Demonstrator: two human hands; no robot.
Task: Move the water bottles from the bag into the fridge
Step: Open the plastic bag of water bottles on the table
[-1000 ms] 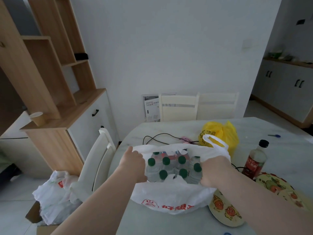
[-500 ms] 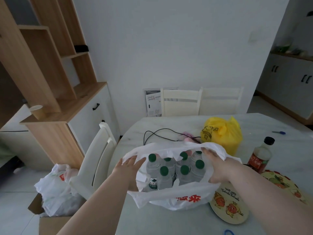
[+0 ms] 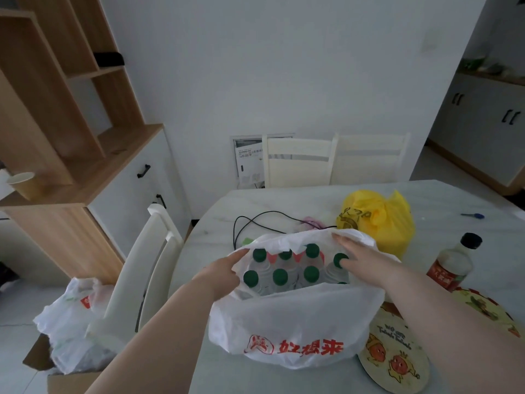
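Observation:
A white plastic bag [image 3: 295, 317] with red print stands on the pale table [image 3: 454, 206]. Its mouth is spread wide, and several clear water bottles [image 3: 279, 277] with green caps stand upright inside. My left hand [image 3: 220, 275] pinches the bag's left rim between thumb and fingers. My right hand [image 3: 360, 261] lies flat on the far right rim with its fingers stretched out, and its thumb touches the cap of the rightmost bottle [image 3: 339, 260]. No fridge is in view.
A yellow bag [image 3: 377, 220], a black cable [image 3: 255, 220] and a dark-capped sauce bottle [image 3: 451, 265] lie behind and right of the bag. Round printed mats [image 3: 395, 354] sit at its right. A white chair [image 3: 150, 265] and white bags [image 3: 71, 322] in a box are at left.
Both hands went from clutching the bag's sides to spreading its mouth wider. My right hand moved up onto the far rim and flattened. More caps show.

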